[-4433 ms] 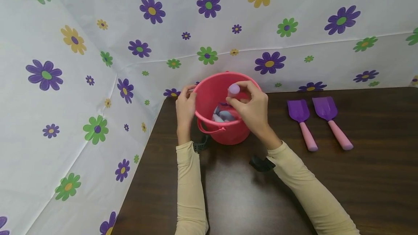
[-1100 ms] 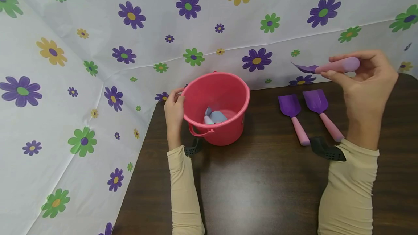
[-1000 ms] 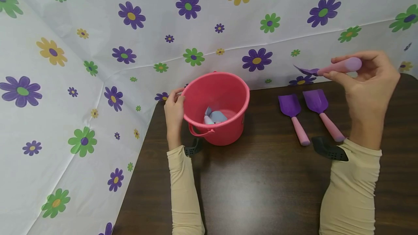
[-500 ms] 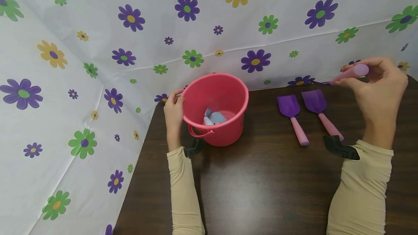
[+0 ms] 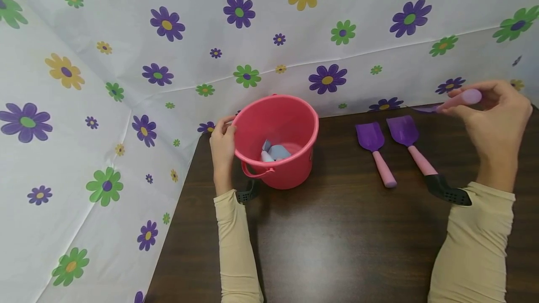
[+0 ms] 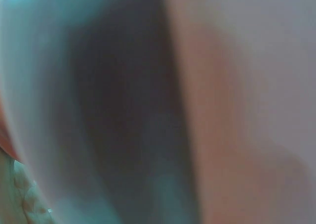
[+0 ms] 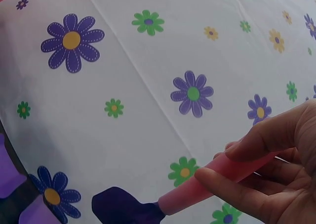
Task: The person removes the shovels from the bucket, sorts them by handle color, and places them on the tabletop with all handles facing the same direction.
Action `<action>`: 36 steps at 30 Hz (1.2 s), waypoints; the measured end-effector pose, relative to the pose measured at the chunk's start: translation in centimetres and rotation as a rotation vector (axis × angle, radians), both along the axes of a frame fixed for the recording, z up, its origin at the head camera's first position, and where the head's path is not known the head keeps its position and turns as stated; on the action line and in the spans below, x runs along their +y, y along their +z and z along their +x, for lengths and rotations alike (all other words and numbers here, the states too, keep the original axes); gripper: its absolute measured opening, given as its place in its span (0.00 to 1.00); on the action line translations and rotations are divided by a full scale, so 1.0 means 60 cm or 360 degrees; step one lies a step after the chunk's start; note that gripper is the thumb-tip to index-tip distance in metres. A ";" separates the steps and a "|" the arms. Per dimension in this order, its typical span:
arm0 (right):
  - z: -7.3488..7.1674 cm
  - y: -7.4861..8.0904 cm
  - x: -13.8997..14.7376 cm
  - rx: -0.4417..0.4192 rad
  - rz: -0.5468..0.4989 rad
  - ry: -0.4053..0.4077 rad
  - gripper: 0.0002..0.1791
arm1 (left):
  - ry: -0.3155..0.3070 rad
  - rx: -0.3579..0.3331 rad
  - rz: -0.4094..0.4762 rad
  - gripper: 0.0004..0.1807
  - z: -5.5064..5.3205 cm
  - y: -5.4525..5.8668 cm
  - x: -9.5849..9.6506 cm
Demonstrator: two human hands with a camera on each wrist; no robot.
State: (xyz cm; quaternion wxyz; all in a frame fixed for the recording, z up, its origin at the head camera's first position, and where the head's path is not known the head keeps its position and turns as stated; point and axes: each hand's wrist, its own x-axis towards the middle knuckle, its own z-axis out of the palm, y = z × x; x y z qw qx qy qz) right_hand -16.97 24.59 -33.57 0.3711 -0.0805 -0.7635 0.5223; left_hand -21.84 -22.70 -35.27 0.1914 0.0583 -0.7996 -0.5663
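In the head view, my left hand (image 5: pixel 222 146) holds the left rim of a pink-red bucket (image 5: pixel 290 172) that stands on the table. Inside the bucket lie a grey-blue item (image 5: pixel 279 152) and some paler pieces, partly hidden by the front wall. Off to the right, my right hand (image 5: pixel 497 120) pinches a toy trowel by its pink handle (image 5: pixel 459 100). From the right wrist, its dark purple blade (image 7: pixel 123 204) points left, with fingers and thumb around the handle. Beside it on the table lie two purple shovels (image 5: pixel 370 137) with pink handles. The left wrist view is blurred.
The dark wood table (image 5: pixel 320 237) runs up to a white flowered cloth (image 5: pixel 185 46) at the back and left. Both shovels lie side by side between the bucket and my right hand, blades toward the cloth. A black wrist strap (image 5: pixel 448 191) overlaps one shovel's handle end.
My right hand has lifted the trowel out of the bucket and carried it to the right. Over the last second it moves farther right and lower. The left hand stays on the rim.
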 end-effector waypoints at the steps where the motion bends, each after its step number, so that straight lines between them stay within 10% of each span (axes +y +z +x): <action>1: 0.000 -0.001 0.002 0.0001 -0.0003 -0.0001 0.14 | 0.0002 0.0001 -0.0001 0.20 0.000 0.000 0.000; 36: 0.002 -0.058 0.067 -0.0325 0.0026 -0.0099 0.15 | 0.0004 0.0013 -0.0002 0.20 0.002 0.002 0.003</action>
